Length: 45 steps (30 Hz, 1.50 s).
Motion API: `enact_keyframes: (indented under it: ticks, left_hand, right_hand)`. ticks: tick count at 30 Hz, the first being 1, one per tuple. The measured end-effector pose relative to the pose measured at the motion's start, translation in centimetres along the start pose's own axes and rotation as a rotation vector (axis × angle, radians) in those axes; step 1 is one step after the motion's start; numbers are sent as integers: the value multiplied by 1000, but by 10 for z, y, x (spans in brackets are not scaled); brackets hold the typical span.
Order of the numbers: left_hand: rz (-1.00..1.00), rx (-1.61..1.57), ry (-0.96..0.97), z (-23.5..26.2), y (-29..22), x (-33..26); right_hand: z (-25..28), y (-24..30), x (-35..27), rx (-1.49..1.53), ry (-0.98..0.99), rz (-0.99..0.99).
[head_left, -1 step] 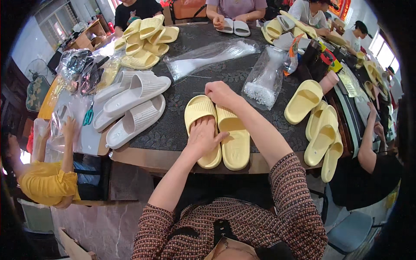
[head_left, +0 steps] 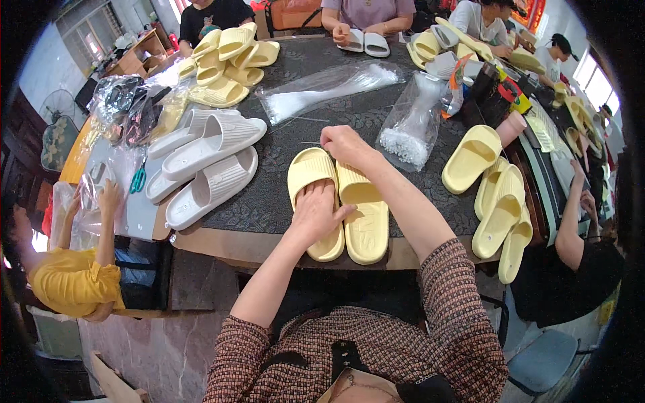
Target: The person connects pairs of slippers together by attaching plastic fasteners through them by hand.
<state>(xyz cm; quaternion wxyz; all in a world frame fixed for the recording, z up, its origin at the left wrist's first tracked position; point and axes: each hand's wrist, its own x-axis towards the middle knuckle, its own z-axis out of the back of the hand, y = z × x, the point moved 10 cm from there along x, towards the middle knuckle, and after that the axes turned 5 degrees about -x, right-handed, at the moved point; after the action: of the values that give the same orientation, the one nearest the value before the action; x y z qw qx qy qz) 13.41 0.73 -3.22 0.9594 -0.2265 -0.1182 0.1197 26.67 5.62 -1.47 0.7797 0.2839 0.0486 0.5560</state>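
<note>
A pair of pale yellow slide slippers lies in front of me, soles side by side, at the table's near edge: a left slipper and a right slipper. My left hand rests in the left one, fingers stretched beneath its ribbed strap, tips hidden, thumb spread toward the other slipper. Over the toe end of the pair my right hand is closed in a pinch. A thin plastic strand pokes out on the left of its fingertips; the rest of it is hidden.
Grey slippers are heaped at left, yellow slippers at right. Clear bags of white plastic strands, one long bag and one shorter bag, lie beyond. Teal scissors lie near a person in yellow. Others sit around the table.
</note>
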Motion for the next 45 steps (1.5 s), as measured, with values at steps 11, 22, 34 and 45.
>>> enact_keyframes:
  ticks: [11, 22, 34, 45]
  left_hand:
    - [-1, -585, -307, 47, 1, -23]
    - [18, -652, -55, 23, 2, 90]
    - [212, -1192, -36, 3, 24, 80]
    - [219, -1335, -5, 3, 29, 78]
  right_hand:
    - [60, -35, -75, 524, -428, -204]
    - [51, -43, -93, 963, -524, -145]
    - [53, -32, -104, 863, -527, -231]
    - [66, -20, -109, 571, -612, -142]
